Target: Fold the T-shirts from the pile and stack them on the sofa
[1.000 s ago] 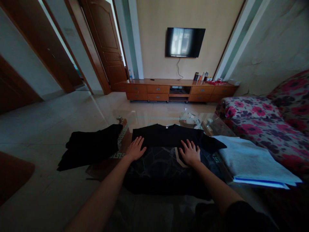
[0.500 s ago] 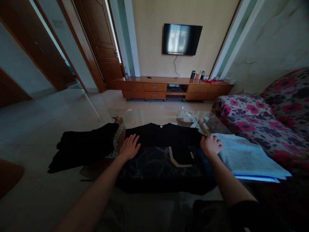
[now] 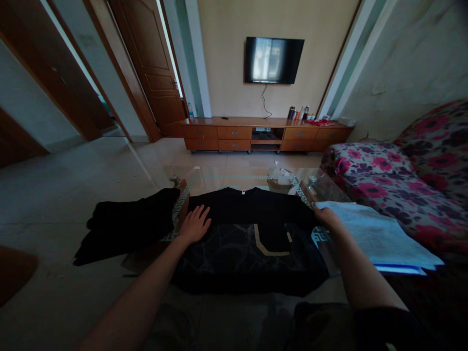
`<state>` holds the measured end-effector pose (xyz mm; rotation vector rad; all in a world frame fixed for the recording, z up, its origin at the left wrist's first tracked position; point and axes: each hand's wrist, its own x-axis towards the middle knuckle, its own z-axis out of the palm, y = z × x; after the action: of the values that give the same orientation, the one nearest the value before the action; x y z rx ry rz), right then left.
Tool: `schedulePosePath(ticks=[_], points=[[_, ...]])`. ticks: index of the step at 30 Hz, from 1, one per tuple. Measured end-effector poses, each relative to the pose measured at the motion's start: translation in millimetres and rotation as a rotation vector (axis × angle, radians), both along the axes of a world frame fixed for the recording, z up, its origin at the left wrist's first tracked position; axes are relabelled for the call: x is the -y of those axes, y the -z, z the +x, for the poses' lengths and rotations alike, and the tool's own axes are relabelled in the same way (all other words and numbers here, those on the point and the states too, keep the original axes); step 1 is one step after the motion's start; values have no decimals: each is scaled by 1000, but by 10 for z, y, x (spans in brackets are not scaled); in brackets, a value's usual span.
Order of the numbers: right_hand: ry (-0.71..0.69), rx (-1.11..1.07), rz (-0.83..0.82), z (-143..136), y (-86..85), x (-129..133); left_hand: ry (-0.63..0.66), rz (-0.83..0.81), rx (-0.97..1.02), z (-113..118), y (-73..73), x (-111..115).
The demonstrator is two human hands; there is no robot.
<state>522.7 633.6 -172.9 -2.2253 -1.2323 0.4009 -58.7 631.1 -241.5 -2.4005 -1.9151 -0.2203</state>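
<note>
A black T-shirt (image 3: 230, 209) is spread on the glass coffee table, its collar with a white label on the far side. Its lower part has a faint grey pattern and a pocket edged in beige. My left hand (image 3: 196, 224) lies flat on the left sleeve area, fingers stretched out. At the right sleeve's outer edge, my right hand (image 3: 326, 217) is closed with its fingertips on the fabric; the fingers are partly hidden. Left of the shirt lies a dark folded garment (image 3: 127, 217). A light blue cloth pile (image 3: 373, 234) lies to the right.
The glass table (image 3: 212, 174) has a patterned border. A floral sofa (image 3: 387, 180) stands at the right. Beyond the table are a wooden TV cabinet (image 3: 234, 131) with bottles on it and a wall-mounted television (image 3: 274, 60). A wooden door (image 3: 149, 63) is at the back left.
My right hand has shifted slightly right and turned, its fingers now closed at the sleeve's edge. The right sleeve reaches farther out. My left hand stays nearly in place.
</note>
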Motion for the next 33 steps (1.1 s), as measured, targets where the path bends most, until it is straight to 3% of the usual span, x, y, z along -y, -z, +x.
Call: schedulePosePath(ticks=[7, 11, 14, 17, 20, 23, 28, 31, 33], points=[[3, -243, 186, -94, -136, 94, -12, -3, 18, 14, -15, 29], [-134, -560, 448, -109, -261, 139, -22, 1, 18, 32, -47, 61], [-155, -644, 389, -117, -304, 171, -25, -9, 14, 40, -70, 76], [-21, -601, 137, -159, -304, 207, -27, -8, 12, 44, -85, 85], [-8, -602, 18, -209, -298, 220, -24, 0, 10, 49, -93, 91], [-7, -573, 0, -210, -295, 206, -25, -7, 14, 55, -104, 96], [123, -424, 43, -112, -313, 205, -37, -18, 21, 63, -102, 93], [108, -114, 128, -157, -374, 248, -47, -12, 17, 65, -78, 81], [9, 186, 215, -303, -402, 301, -50, -5, 9, 65, -64, 75]])
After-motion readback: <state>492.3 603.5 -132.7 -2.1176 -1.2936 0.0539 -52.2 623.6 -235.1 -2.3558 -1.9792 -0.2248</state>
